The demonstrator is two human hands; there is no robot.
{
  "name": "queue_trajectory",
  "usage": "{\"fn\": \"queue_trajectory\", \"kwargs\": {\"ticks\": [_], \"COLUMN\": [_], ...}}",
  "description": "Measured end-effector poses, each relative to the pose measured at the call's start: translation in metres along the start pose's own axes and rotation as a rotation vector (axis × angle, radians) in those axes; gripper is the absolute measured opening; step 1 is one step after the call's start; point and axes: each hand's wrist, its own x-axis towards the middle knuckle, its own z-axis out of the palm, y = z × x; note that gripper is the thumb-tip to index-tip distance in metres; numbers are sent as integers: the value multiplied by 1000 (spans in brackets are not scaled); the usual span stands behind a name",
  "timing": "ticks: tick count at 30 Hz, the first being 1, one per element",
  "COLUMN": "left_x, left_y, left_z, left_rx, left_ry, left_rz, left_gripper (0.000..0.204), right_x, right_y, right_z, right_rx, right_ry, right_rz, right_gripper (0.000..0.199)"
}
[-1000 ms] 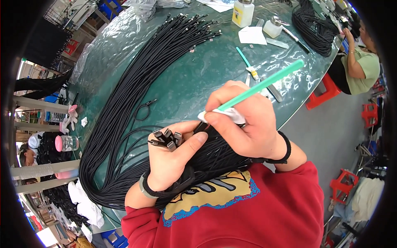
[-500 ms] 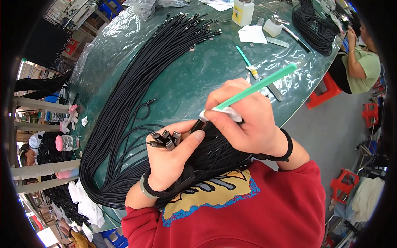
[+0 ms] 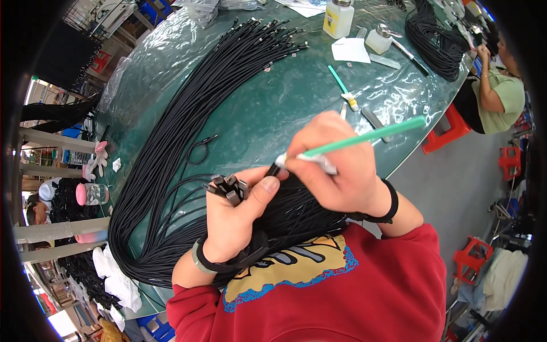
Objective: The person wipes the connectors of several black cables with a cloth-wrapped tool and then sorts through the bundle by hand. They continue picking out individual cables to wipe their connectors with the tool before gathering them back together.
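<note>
My left hand is closed around several black cables, whose connector ends stick up from the palm. Thumb and fingers pinch one cable connector apart from the others. My right hand grips a green stick with white cloth wrapped round its lower part. The stick's white-wrapped tip touches the end of that pinched connector. A long bundle of black cables curves across the table on the left and passes under my hands.
On the green table lie another green stick, a metal strip and white paper. Two bottles stand at the back, beside a coiled cable bundle. A co-worker sits at the right on a red stool.
The outer end of the green stick has swung lower and to the right as my right hand turned. Its wrapped tip stays at the connector. My left hand has shifted slightly.
</note>
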Motion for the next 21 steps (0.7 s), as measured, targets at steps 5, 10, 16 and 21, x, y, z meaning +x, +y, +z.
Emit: {"fn": "queue_trajectory", "kwargs": {"ticks": [5, 10, 16, 21], "left_x": [-4, -5, 0, 2], "left_y": [3, 3, 0, -1], "left_z": [2, 11, 14, 16], "left_rx": [-185, 185, 435, 479], "left_ry": [-20, 86, 36, 24], "left_rz": [-41, 134, 359, 377], "left_gripper": [16, 16, 21, 19], "right_x": [-4, -7, -2, -4], "right_y": [-5, -5, -16, -19], "right_z": [6, -2, -1, -6], "right_rx": [64, 27, 97, 84], "right_ry": [29, 116, 77, 39], "right_rz": [-63, 218, 260, 225], "right_gripper": [11, 8, 7, 9]}}
